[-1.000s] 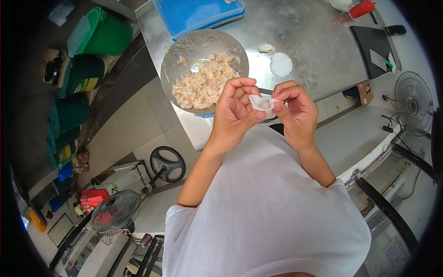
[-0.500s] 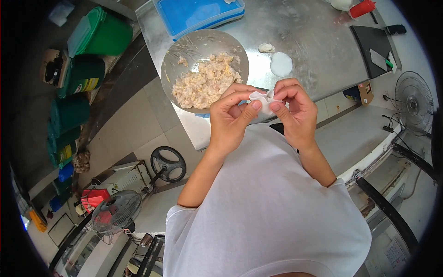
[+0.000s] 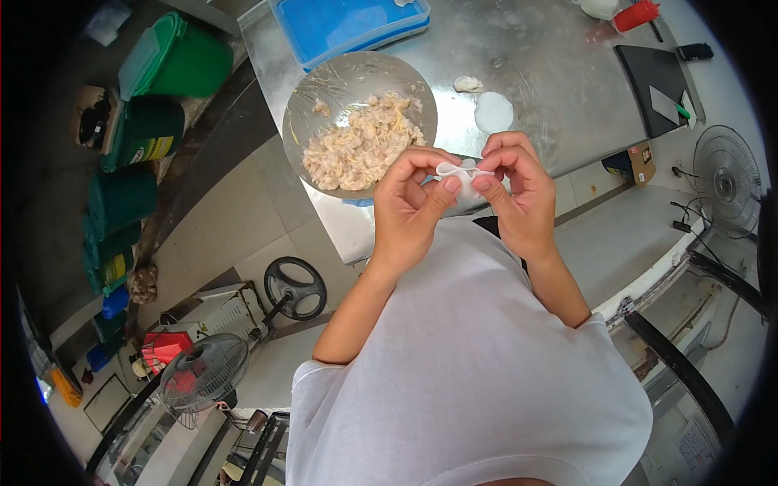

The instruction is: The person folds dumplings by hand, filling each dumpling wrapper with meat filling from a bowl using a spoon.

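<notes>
A thin white dumpling (image 3: 465, 172) with a folded, gathered rim is held in front of my chest, at the near edge of the table. My left hand (image 3: 411, 198) pinches its left side between thumb and fingers. On the opposite side my right hand (image 3: 519, 186) pinches the rim the same way. Any filling inside is hidden by the folds. Just beyond my hands lies a round white wrapper stack or disc (image 3: 493, 112), with a small pale dough piece (image 3: 468, 84) beside it. A metal bowl (image 3: 417, 81) with chunky pale minced filling (image 3: 365, 142) stands left of my hands.
A blue-lidded plastic box (image 3: 348, 28) sits behind the bowl on the steel table (image 3: 551, 81). At the far right are a red squeeze bottle (image 3: 636, 14) and a black board (image 3: 648, 85) with a cleaver-like blade. Green bins (image 3: 182, 61) line the left.
The dumpling's upper rim has been drawn closer together and looks flatter. My left hand has shifted slightly right; my right hand stays nearly in place.
</notes>
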Demonstrator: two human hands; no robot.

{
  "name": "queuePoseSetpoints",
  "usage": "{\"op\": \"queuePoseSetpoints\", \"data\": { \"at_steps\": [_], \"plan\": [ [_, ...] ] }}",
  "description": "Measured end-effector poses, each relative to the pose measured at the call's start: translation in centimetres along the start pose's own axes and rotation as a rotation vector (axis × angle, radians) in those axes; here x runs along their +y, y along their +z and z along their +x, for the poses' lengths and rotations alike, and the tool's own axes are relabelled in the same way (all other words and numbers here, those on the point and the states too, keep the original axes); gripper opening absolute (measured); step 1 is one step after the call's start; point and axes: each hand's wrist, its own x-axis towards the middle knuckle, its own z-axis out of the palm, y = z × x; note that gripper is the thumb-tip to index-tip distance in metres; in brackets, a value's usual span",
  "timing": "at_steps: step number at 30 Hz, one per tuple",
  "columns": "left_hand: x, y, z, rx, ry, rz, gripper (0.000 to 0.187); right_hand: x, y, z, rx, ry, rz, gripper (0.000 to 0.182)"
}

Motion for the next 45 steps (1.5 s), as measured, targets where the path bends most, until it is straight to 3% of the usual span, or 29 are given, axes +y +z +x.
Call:
{"op": "queuePoseSetpoints", "data": {
  "at_steps": [13, 16, 20, 28, 34, 45],
  "plan": [
    [-0.1, -0.3, 0.1, -0.065, 0.001, 0.108, 0.017, -0.4, 0.1, 0.4, 0.012, -0.13, -0.159, 0.016],
    [0.8, 1.2, -0.1, 0.082, -0.024, -0.008, 0.016, -0.5, 0.0, 0.5, 0.014, -0.141, -0.181, 0.015],
    [-0.3, -0.2, -0.1, -0.043, 0.045, 0.062, 0.016, -0.4, 0.0, 0.4, -0.013, -0.152, -0.139, 0.015],
    [-0.2, -0.3, -0.2, -0.065, 0.012, 0.122, 0.019, -0.9, -0.2, 0.5, -0.016, -0.079, -0.073, 0.017],
    [-0.3, 0.1, -0.3, 0.015, 0.003, -0.02, 0.019, -0.3, -0.1, 0.2, -0.004, -0.069, -0.089, 0.016],
    [-0.2, 0.3, -0.3, 0.031, 0.011, 0.148, 0.014, -0.6, 0.1, 0.3, 0.012, -0.071, -0.113, 0.017]
  ]
}}
